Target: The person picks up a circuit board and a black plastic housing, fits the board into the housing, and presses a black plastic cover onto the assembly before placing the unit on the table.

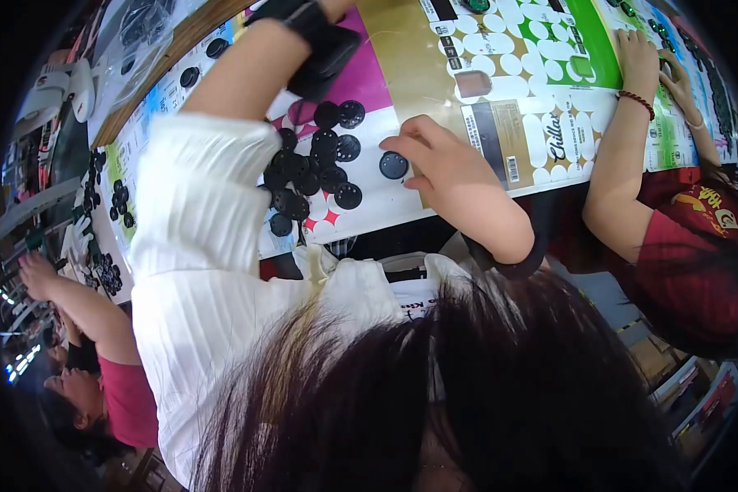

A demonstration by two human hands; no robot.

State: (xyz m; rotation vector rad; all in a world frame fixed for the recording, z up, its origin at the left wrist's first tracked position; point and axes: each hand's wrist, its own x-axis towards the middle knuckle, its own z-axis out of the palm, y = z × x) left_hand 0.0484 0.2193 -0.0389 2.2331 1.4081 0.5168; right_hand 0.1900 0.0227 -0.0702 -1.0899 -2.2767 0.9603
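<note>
1 long tabletop runs across the far part of the scene, its surface printed in magenta, gold, white and green panels. Dark hair fills much of the near side, and to its left a white sleeve covers the upper part of the left arm, which reaches toward the far edge.

2 co-workers are at the sides. On the right, 1 in a dark red shirt has both hands over the green part of the tabletop; on the left, 1 in a red sleeve reaches out with a hand.

Far left, a wooden rail slants beside a clear plastic bag. Near the middle, just right of the white sleeve, lies a loose pile of black discs, some overlapping. To its right is the right hand, palm down, its fingers parted by roughly the breadth of 1 black disc, which sits at their tips, apart from the pile. Whether they grip it or merely touch it, I cannot tell.

A black pouch-like thing is at the left wrist. The left hand lies past the far edge of view, so I cannot tell how its fingers stand. Smallest, a braided bracelet circles the right co-worker's wrist.
</note>
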